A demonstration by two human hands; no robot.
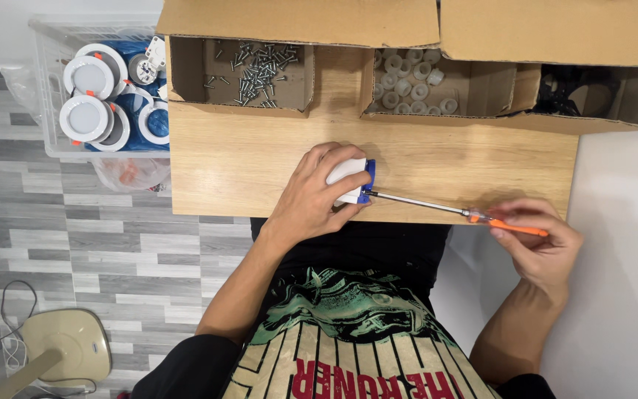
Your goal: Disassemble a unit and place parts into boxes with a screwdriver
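The small white part with a blue bracket (351,181) sat on the desk (238,162) near its front edge, under the left hand (311,196), whose fingers (334,157) were clenched over its top and left side. Only its right face, with the blue piece, showed clear of them. The screwdriver (455,210) lay nearly level, its long axis running from that blue face out to the right and slightly toward the person; its tip touched the bracket, and the orange handle was pinched in the fingers (515,222) of the right hand (544,244), which hung just past the desk's front right corner. So the part lay straight off the tool's tip, to the left of the right fingers, with the left hand the nearer by far. Beyond the left fingers the bare wood was open up to the cardboard trays: screws (260,70) away and to the left, white caps (411,85) away and to the right. A clear bin of round white lamps (97,100) stood off the desk's left edge.
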